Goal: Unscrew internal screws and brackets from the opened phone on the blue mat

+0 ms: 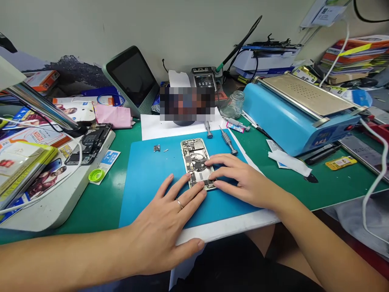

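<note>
An opened phone [196, 158] with its insides showing lies on a blue mat [146, 178]. My left hand [165, 221] lies flat on the mat, fingers spread, fingertips touching the phone's near left edge; a ring is on one finger. My right hand [240, 178] rests beside the phone's right side, with its fingertips pressing on the phone's lower end. Neither hand holds a tool. A small loose part [157, 148] and a tiny screw [165, 150] lie on the mat left of the phone.
Two screwdrivers [228, 141] lie behind the phone. A blue heating machine [296, 111] stands at the right, a glass jar [234, 104] and a tablet [133, 81] behind. A dismantled phone [88, 144] and a green cap [96, 175] sit at the left. Cables and stacked boxes surround the green table.
</note>
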`<state>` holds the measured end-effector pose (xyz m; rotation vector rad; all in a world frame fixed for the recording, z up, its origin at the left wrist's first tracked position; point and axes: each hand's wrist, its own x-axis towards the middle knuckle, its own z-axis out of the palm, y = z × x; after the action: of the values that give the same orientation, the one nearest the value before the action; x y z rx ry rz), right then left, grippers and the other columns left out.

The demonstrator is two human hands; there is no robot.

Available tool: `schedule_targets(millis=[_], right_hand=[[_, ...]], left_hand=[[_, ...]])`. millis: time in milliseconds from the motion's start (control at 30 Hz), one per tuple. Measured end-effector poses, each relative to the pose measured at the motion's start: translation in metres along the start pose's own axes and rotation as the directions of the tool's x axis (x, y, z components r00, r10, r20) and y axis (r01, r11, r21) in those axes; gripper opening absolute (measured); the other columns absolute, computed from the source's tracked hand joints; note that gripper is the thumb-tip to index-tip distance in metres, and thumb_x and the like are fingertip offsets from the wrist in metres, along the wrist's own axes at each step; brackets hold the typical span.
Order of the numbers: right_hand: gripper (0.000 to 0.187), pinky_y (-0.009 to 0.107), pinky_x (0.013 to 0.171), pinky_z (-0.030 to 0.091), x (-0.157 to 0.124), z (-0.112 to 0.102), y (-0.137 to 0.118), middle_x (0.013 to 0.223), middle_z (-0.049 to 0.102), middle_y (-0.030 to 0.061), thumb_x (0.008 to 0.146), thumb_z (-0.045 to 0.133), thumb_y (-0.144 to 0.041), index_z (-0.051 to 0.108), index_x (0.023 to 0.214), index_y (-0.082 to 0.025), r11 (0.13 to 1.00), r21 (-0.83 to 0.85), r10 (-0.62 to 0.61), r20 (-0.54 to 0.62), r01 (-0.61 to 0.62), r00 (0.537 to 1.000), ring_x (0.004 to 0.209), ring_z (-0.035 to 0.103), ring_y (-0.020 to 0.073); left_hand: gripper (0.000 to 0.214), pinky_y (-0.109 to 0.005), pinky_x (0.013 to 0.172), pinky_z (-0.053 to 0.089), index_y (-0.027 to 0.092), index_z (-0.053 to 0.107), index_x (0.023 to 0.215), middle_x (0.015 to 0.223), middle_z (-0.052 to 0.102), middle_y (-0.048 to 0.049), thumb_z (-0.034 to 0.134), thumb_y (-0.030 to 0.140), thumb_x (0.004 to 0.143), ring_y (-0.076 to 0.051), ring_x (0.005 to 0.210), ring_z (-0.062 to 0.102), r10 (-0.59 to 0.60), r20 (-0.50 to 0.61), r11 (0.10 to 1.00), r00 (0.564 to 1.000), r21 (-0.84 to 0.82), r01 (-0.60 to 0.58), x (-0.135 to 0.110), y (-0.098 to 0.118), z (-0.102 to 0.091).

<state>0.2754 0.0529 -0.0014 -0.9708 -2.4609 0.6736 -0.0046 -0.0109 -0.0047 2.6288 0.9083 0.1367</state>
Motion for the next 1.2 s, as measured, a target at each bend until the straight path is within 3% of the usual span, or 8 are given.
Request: schedule_targets(millis=[300,433,567,800,1200], right_hand=[[0.016,0.05,0.112,0.054,0.001,0.002,0.0,0.134,0.071,0.0099,0.101,0.062,-0.028,0.078,0.106,-0.026,0.997,-0.041,-0.06,-0.038,0.058,0.997,0.131,0.063,0.0297],[0.015,0.049,0.111,0.054,0.001,0.002,-0.001,0.134,0.07,0.0103,0.101,0.062,-0.027,0.078,0.103,-0.025,0.998,-0.034,-0.058,-0.042,0.057,0.997,0.131,0.063,0.0292],[0.015,0.049,0.112,0.053,0.001,0.003,-0.002,0.133,0.07,0.0097,0.1,0.063,-0.026,0.078,0.102,-0.025,0.998,-0.021,-0.054,-0.045,0.053,0.998,0.13,0.063,0.0292],[0.016,0.047,0.112,0.053,0.001,0.002,-0.003,0.133,0.07,0.0098,0.1,0.063,-0.024,0.078,0.106,-0.025,0.998,-0.019,-0.056,-0.042,0.055,0.998,0.131,0.062,0.0282],[0.014,0.049,0.111,0.054,-0.002,0.001,-0.006,0.136,0.069,0.011,0.101,0.061,-0.023,0.075,0.106,-0.024,0.999,-0.032,-0.022,-0.02,0.021,1.0,0.133,0.06,0.0287]], left_hand=[[0.089,-0.068,0.125,0.025,0.02,0.026,0.167,0.171,0.035,-0.0094,0.058,0.066,0.098,-0.044,0.155,0.029,0.034,0.018,0.999,0.999,0.012,-0.034,0.007,-0.004,-0.005],[0.095,-0.065,0.125,0.027,0.019,0.023,0.168,0.164,0.044,-0.013,0.059,0.07,0.097,-0.043,0.151,0.036,0.059,-0.015,0.998,0.998,-0.008,-0.059,0.012,-0.007,-0.005],[0.092,-0.064,0.125,0.027,0.017,0.028,0.166,0.158,0.048,-0.0155,0.06,0.069,0.097,-0.04,0.146,0.041,0.074,-0.05,0.997,0.996,-0.033,-0.076,0.017,-0.007,-0.005],[0.09,-0.063,0.126,0.026,0.02,0.021,0.168,0.171,0.034,-0.0093,0.057,0.067,0.1,-0.039,0.153,0.031,0.066,0.001,0.997,0.998,-0.044,-0.066,0.019,-0.008,-0.006],[0.093,-0.067,0.126,0.029,0.024,0.01,0.171,0.174,0.026,-0.0072,0.06,0.06,0.1,-0.042,0.156,0.03,0.051,0.027,0.997,0.998,-0.061,-0.049,0.014,-0.008,-0.003]])
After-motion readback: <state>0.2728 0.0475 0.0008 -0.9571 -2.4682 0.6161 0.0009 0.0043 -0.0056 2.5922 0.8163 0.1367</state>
